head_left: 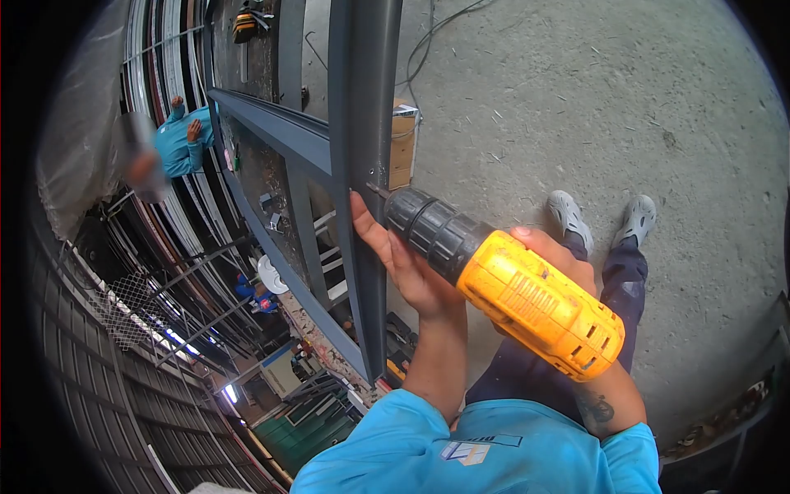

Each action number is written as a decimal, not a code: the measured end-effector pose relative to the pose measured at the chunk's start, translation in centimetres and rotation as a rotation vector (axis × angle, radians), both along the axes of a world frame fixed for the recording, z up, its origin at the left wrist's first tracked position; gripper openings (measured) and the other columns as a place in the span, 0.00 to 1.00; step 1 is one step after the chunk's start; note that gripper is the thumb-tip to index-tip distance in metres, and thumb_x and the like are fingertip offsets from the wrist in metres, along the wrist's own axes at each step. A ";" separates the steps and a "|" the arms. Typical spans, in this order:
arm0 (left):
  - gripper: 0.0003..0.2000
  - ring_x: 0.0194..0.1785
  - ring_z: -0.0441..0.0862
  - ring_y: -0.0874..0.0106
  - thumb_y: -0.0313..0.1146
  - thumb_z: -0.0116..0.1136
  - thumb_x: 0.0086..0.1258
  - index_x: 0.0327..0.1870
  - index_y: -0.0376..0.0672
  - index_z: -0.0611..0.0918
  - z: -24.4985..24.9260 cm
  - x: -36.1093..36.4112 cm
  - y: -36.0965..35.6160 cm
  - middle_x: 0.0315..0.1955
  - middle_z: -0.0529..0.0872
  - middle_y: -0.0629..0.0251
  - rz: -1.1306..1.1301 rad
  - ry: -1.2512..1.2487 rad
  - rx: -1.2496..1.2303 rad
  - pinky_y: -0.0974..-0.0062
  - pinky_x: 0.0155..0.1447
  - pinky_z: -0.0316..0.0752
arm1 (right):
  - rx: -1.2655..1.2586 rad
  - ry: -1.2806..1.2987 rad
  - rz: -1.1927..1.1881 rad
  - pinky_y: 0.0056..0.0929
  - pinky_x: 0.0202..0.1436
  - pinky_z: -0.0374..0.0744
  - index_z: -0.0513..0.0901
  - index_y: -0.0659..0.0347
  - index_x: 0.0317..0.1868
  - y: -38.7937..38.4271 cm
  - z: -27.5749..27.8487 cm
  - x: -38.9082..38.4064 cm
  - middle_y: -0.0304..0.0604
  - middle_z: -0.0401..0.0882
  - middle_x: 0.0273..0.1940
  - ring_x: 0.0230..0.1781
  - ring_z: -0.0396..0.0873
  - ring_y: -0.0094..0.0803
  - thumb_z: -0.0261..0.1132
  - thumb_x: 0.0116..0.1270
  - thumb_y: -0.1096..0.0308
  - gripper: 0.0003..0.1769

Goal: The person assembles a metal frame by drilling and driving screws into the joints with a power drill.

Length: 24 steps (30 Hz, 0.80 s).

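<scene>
A yellow cordless drill (539, 305) with a black chuck lies slantwise across the view, my right hand (559, 257) closed round it and mostly hidden by its body. Its short bit points at the dark grey metal frame (362, 99), the tip right at the face of the upright, just below a small hole. My left hand (407, 267) is beside the chuck, its fingers stretched out along the frame's upright; the drill covers part of this hand. A crossbar (276, 128) joins the upright on its left.
Beyond the frame, a person in a blue shirt (183, 142) stands at the workbench (255, 177), near racks of long profiles (169, 49). A cardboard box (402, 148) is behind the upright. A black cable (424, 41) crosses the concrete floor (527, 123), which has scattered shavings.
</scene>
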<state>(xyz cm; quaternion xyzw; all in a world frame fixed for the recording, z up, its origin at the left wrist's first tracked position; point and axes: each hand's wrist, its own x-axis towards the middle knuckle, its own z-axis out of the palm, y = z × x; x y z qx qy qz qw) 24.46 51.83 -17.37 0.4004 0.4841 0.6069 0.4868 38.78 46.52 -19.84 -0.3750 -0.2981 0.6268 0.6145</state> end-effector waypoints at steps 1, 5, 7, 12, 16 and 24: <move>0.31 0.49 0.79 0.73 0.40 0.49 0.74 0.73 0.52 0.49 -0.1 -0.2 0.1 0.50 0.75 0.63 0.032 0.020 0.000 0.73 0.51 0.79 | -0.038 0.074 0.036 0.20 0.49 0.79 0.75 0.60 0.61 0.0 0.0 -0.1 0.46 0.83 0.48 0.45 0.84 0.30 0.68 0.60 0.74 0.27; 0.29 0.49 0.79 0.72 0.43 0.47 0.75 0.72 0.51 0.51 -0.1 -0.8 -0.1 0.49 0.74 0.62 0.019 0.127 -0.020 0.71 0.51 0.80 | -0.043 0.112 0.045 0.21 0.49 0.80 0.75 0.62 0.60 0.5 -0.2 -0.5 0.46 0.82 0.49 0.47 0.84 0.31 0.69 0.59 0.74 0.27; 0.20 0.37 0.75 0.69 0.49 0.47 0.74 0.60 0.48 0.68 -0.3 -0.3 -0.1 0.45 0.76 0.62 0.090 -0.087 -0.039 0.62 0.45 0.75 | 0.105 -0.081 0.006 0.21 0.50 0.80 0.75 0.63 0.60 1.1 -0.1 -0.5 0.46 0.82 0.50 0.47 0.84 0.32 0.70 0.58 0.74 0.27; 0.20 0.36 0.70 0.70 0.51 0.47 0.74 0.54 0.45 0.70 0.1 0.1 -0.1 0.42 0.74 0.63 0.129 -0.150 -0.080 0.63 0.47 0.71 | -0.014 0.064 0.085 0.21 0.50 0.79 0.75 0.62 0.60 1.2 0.4 -0.3 0.46 0.82 0.50 0.48 0.83 0.32 0.70 0.58 0.75 0.27; 0.20 0.38 0.71 0.70 0.52 0.46 0.74 0.55 0.44 0.70 0.0 -0.3 -0.3 0.43 0.73 0.63 0.128 -0.082 -0.111 0.62 0.48 0.71 | 0.032 0.042 0.069 0.20 0.50 0.79 0.75 0.61 0.60 1.4 0.3 -0.2 0.44 0.82 0.50 0.48 0.83 0.30 0.69 0.59 0.75 0.27; 0.23 0.46 0.77 0.65 0.51 0.41 0.76 0.66 0.52 0.63 -0.4 -1.2 -0.5 0.49 0.75 0.61 0.097 0.030 -0.080 0.57 0.51 0.76 | 0.127 -0.224 0.023 0.29 0.57 0.75 0.75 0.60 0.59 1.1 -0.4 -0.8 0.47 0.78 0.54 0.53 0.79 0.36 0.71 0.55 0.73 0.29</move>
